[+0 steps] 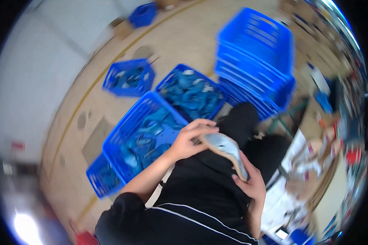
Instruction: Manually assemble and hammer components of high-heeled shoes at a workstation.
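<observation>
Between my hands is a curved, shoe-sole-shaped piece (224, 146) with a pale grey-blue face and a tan edge, tilted above my lap. My left hand (191, 139) is closed on its broad upper-left end, fingers curled around it. At the narrower lower-right end, my right hand (251, 179) grips the piece between thumb and fingers. Just beyond my left forearm stands a large blue crate (124, 118) part-filled with blue, foot-shaped pieces that look like shoe lasts (145, 143). Motion blur softens their details.
Another blue crate (161, 83) of similar pieces stands ahead, with smaller bins (112, 90) to the left. Stacked blue crates (249, 61) rise at the far right. A cluttered worktable (274, 212) runs along my right side. A yellow line (75, 108) crosses the floor.
</observation>
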A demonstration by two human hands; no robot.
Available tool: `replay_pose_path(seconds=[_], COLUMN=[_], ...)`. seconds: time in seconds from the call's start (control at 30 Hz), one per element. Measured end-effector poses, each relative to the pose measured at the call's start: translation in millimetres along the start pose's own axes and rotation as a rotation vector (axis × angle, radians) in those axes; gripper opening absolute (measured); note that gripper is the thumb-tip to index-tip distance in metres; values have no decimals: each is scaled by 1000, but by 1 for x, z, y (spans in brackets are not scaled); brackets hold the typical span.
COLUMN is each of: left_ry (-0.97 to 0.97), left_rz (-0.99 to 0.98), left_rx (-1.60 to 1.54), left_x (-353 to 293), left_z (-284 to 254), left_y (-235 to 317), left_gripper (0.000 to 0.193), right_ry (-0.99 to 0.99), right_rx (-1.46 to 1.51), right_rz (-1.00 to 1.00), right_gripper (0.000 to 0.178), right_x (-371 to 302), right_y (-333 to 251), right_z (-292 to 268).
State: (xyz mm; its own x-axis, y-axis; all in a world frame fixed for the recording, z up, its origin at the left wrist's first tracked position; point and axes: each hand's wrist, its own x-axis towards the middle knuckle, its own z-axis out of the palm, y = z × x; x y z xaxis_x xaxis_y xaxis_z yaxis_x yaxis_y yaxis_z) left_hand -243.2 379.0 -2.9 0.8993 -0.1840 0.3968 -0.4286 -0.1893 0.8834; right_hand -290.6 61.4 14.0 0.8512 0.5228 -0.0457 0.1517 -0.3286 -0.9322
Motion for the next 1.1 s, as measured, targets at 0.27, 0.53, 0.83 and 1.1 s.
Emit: replay_pose_path(seconds=[0.27, 0.53, 0.83, 1.1], left_ry=[683, -13, 131, 100], left_rz=[-1147, -1877, -1750, -1837], left_rx=[826, 535, 744, 729], left_x=[-247, -383, -404, -373], left_z=[-103, -116, -139, -122], left_y=[-249, -330, -378, -388], left_gripper=[50, 86, 79, 49], right_ry=[314, 695, 664, 926], right_rx=[502, 204, -40, -734], right_rz=[15, -93, 1, -1], right_gripper=[83, 70, 68, 70], right_x=[54, 93, 124, 110], right_y=[10, 29, 32, 22], right_z=[1, -5, 5, -4])
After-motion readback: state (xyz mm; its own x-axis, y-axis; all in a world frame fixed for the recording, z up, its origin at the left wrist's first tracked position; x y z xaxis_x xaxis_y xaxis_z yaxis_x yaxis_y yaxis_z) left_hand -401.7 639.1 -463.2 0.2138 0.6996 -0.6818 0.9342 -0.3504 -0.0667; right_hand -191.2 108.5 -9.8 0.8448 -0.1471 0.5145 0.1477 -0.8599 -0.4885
